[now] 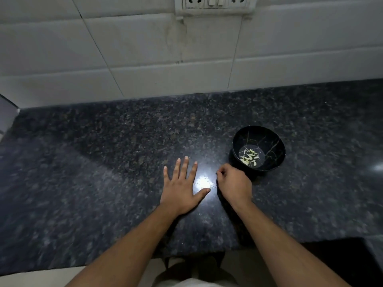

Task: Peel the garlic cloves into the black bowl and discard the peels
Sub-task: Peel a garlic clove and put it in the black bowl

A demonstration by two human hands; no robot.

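Observation:
The black bowl [273,141] stands on the dark granite counter [103,162] to the right of centre. Several pale peeled garlic cloves [249,156] lie in its bottom. My left hand [182,187] rests flat on the counter with its fingers spread, holding nothing. My right hand [233,184] sits just left of the bowl, fingers curled with the fingertips pinched together; whether a small scrap is between them is hidden. No loose peels or unpeeled cloves show on the counter.
A bright glare spot [202,182] lies on the counter between my hands. A white tiled wall [145,48] with a socket plate [213,4] rises behind. The counter's front edge runs below my forearms, with a dark area [342,262] at bottom right.

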